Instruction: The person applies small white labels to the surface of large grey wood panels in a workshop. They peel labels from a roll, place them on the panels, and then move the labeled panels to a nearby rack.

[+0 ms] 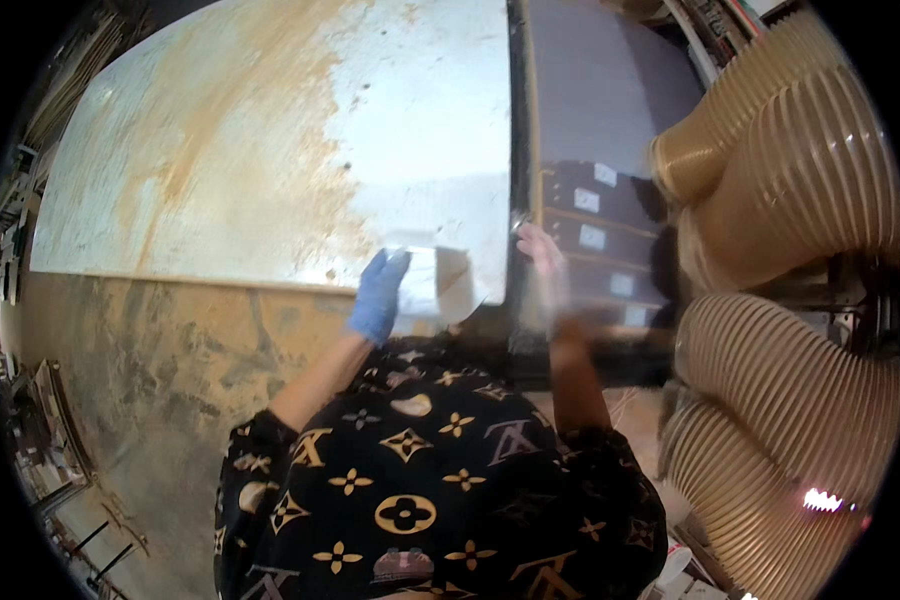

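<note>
My left hand (375,295), in a blue glove, is closed on the left edge of a pale, shiny object (420,285) with a grey-brown patch on its right part. Its exact kind cannot be made out. The object is close in front of my body, over the near edge of a large white panel (425,130) streaked with brown. To the right, my right hand (543,262) is smeared by motion, its fingertips drawn together at a small thing (520,224) too blurred to name. That hand is above the dark strip beside the panel.
A glossy dark surface (610,90) adjoins the panel on the right, with several pale labels near its lower part. Thick ridged tan hoses (790,170) bulge along the right side. Dusty floor (170,380) lies to the near left, with stacked boards (75,85) beyond the panel's far left.
</note>
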The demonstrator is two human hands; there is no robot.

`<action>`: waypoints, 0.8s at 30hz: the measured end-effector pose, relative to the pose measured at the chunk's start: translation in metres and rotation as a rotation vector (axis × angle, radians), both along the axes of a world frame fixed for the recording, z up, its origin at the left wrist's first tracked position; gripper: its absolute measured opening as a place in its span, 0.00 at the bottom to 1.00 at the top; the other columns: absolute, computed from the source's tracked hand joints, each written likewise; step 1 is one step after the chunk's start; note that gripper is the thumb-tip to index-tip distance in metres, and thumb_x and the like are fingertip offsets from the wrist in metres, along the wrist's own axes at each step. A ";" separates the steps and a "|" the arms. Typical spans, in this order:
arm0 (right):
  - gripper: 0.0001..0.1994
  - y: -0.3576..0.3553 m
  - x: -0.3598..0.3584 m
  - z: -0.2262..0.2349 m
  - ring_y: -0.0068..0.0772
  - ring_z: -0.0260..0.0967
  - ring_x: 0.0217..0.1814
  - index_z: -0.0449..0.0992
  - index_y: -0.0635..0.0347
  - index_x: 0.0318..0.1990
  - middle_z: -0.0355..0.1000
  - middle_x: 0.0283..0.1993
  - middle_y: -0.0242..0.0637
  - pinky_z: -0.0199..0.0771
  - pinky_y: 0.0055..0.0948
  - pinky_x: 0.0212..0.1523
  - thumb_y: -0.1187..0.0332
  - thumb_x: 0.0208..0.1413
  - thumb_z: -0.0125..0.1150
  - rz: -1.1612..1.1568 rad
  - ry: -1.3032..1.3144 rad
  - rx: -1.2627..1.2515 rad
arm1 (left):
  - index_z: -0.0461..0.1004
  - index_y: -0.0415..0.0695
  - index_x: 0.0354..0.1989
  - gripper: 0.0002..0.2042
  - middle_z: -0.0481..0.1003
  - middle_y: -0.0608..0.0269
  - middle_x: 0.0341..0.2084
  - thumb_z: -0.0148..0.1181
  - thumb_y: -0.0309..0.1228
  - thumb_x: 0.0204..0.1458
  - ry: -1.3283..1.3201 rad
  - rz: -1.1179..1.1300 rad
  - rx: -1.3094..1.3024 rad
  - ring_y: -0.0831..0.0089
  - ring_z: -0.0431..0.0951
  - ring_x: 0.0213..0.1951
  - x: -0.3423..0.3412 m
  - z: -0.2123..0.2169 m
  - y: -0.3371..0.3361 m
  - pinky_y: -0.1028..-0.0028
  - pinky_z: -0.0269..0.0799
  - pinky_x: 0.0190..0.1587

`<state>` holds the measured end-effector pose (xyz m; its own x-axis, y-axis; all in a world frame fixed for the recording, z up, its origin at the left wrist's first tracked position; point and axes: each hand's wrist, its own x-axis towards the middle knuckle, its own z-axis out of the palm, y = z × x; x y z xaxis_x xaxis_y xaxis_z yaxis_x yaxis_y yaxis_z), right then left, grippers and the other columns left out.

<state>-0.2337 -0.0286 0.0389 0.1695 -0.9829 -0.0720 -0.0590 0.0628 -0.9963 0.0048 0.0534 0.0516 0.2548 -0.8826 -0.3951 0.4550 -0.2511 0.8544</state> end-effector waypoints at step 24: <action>0.15 0.364 0.047 0.064 0.19 0.66 0.39 0.73 0.62 0.46 0.69 0.36 0.30 0.66 0.19 0.40 0.79 0.49 0.55 -0.713 -0.121 0.105 | 0.70 0.40 0.37 0.11 0.73 0.65 0.28 0.56 0.35 0.52 0.144 -0.909 -0.082 0.80 0.71 0.29 -0.098 0.023 0.175 0.79 0.69 0.30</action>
<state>-0.1862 0.3354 0.1029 -0.4961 -0.8465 -0.1931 0.1423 0.1401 -0.9799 -0.0931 0.2284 0.0743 -0.5969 -0.7455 -0.2966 0.2157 -0.5051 0.8357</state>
